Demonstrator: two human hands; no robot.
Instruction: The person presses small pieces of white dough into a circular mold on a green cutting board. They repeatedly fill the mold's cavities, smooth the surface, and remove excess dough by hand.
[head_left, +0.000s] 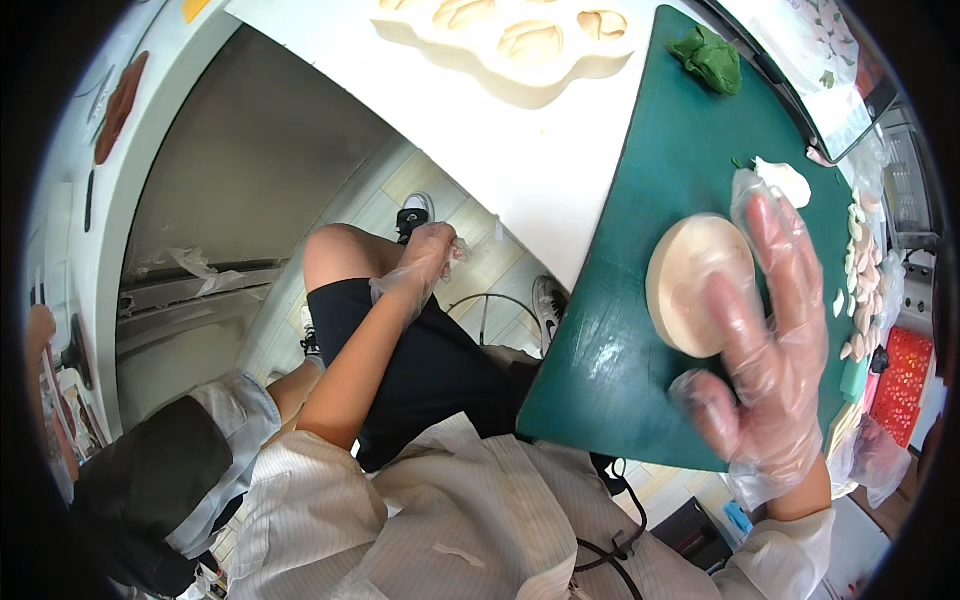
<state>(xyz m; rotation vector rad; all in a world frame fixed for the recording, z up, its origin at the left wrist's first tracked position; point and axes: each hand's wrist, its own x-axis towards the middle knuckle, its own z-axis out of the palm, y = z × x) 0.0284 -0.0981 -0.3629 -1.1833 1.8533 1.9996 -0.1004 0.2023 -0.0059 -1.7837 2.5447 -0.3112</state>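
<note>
My right hand (776, 341), in a clear plastic glove, has its fingers spread over the right side of a round cream-coloured mould (679, 289). One finger reaches over the mould's hollow; the thumb is off its rim. The mould lies on a dark green mat (630, 187). Near my fingertips is a flattened white piece of dough-like material (786, 182), and a crumpled dark green lump (705, 60) lies at the mat's far end. My left hand (431, 255), also gloved, is above my lap with its fingers curled; whether anything is inside them is hidden.
A larger cream mould (525, 56) with several hollows stands on the white table (525, 165). Small white and pink pieces (864, 277) line the mat's right side. A dark-framed device (855, 112) is at the upper right. Another person's dark-clothed leg (157, 472) is at the lower left.
</note>
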